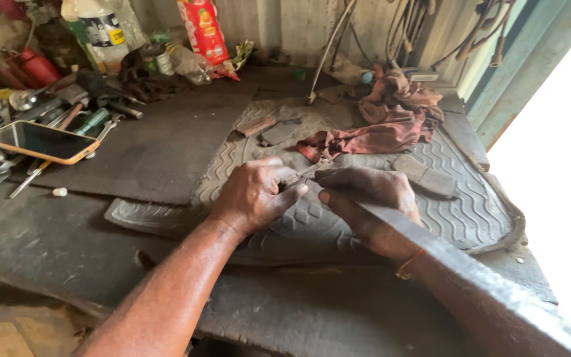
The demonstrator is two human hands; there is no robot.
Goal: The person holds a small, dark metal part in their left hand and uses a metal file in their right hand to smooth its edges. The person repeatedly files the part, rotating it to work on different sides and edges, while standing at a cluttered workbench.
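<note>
My left hand [256, 194] and right hand [365, 198] meet over the ridged rubber mat [457, 218] on the table [47, 238]. Both grips are pressed together, pinching a small thin metal piece [303, 173] between my fingertips (too small to tell what it is). A reddish rag [391, 125] lies just beyond on the mat; a phone [38, 141] rests among tools [80, 112] well to the left.
</note>
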